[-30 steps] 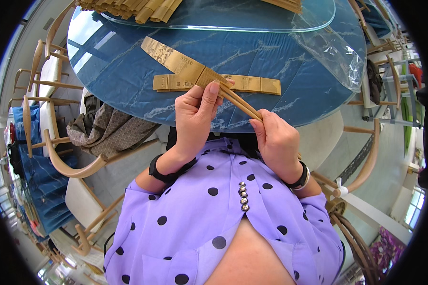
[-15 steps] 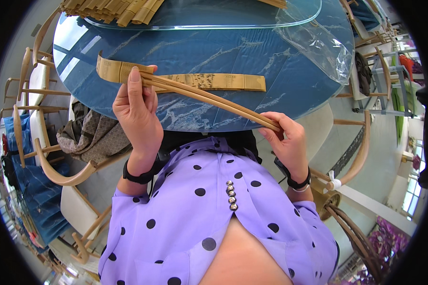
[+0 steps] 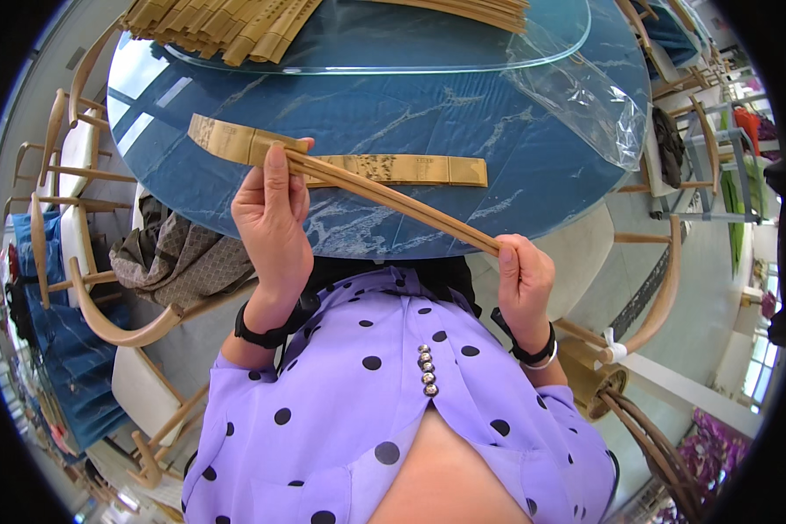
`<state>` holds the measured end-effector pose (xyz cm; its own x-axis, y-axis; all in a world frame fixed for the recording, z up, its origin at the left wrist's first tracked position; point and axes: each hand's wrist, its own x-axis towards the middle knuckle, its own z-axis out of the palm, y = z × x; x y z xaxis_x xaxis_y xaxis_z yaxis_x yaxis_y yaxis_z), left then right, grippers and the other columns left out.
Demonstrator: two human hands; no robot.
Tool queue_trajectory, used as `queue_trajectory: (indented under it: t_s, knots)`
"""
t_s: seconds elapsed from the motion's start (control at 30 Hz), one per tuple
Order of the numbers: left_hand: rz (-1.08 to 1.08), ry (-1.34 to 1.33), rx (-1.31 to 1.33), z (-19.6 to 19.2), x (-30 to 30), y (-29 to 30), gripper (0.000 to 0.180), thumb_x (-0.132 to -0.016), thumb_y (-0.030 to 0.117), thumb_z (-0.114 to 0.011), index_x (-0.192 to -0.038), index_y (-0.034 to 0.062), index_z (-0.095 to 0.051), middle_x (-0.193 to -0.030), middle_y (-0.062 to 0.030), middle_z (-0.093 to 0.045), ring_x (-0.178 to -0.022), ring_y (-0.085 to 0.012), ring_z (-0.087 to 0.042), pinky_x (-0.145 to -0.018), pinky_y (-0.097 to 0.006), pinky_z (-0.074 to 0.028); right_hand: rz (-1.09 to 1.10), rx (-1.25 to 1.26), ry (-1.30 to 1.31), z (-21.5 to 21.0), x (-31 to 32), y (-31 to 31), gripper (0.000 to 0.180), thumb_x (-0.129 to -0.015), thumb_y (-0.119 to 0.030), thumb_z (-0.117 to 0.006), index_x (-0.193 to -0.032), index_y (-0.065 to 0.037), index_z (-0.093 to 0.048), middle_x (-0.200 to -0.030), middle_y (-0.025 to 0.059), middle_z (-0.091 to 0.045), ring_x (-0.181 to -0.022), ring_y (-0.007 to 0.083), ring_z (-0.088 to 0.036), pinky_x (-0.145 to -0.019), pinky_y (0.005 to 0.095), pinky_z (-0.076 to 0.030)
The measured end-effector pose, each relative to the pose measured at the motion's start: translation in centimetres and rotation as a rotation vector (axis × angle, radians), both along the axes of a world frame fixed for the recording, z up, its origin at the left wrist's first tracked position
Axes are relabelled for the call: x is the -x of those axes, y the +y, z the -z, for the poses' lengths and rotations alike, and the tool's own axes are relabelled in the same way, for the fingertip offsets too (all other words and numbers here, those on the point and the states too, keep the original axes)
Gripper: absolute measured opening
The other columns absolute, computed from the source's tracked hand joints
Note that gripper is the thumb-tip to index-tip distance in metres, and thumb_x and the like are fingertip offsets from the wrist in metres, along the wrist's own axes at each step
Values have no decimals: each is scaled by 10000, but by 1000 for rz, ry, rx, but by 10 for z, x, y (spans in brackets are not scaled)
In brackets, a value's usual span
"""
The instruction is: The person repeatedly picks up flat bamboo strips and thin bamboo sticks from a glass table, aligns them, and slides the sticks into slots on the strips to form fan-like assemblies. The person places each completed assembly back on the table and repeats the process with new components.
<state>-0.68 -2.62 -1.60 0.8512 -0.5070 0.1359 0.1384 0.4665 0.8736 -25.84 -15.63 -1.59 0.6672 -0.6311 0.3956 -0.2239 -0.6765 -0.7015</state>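
A pair of wooden chopsticks (image 3: 393, 199) slants across the near edge of the table, held between my two hands. My left hand (image 3: 273, 223) is closed, its thumb on top, pinching their upper left ends together with a gold paper chopstick sleeve (image 3: 224, 140). That sleeve curls up at its far left end; whether the chopstick tips are inside its mouth is hidden by my thumb. My right hand (image 3: 526, 284) grips the lower right ends, thumb laid over them. Behind the chopsticks, another gold sleeve (image 3: 424, 169) lies flat on the blue marbled table (image 3: 384, 113).
A glass turntable (image 3: 410, 52) bears a pile of gold sleeves (image 3: 227, 26) at far left and several chopsticks (image 3: 480, 10) farther right. Clear plastic film (image 3: 585, 105) lies at the table's right. Wooden chairs stand around; a patterned brown cloth or bag (image 3: 183, 258) rests on the left one.
The view has shifted, so the table appears lower. My right hand has changed its grip, the thumb now lying over the chopstick ends. The left hand keeps its hold.
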Motion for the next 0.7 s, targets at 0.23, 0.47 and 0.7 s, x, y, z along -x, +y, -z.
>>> queue_trajectory:
  t_s: [0.23,0.47,0.7]
  knots:
    - [113,33,-52,-12,3,2,335,-1062,283,-579,-1018,-8,-739,-817,-8,-674,-552,13,-342,-476,-159,-249,-24,-317,48,1,16,-1,227,-1042,-134,-554,-885,2,-646,-710,31,-620,-544,105,-441,-519,270,-345]
    - [104,68,-90,-9,7,-3,342,-1064,290,-576,-1035,-5,-747,-724,39,-617,-554,15,-339,-478,-160,-232,3,-389,22,6,14,8,257,-1050,-150,-554,-879,12,-655,-677,-3,-557,-553,58,-385,-509,257,-295]
    - [54,158,23,-13,9,-15,361,-1086,307,-510,-1195,4,-673,-994,-97,-733,-732,-107,-664,-697,-231,-547,40,-428,3,3,3,18,331,-1075,-215,-519,-859,18,-614,-611,-66,-386,-553,17,-319,-509,227,-224]
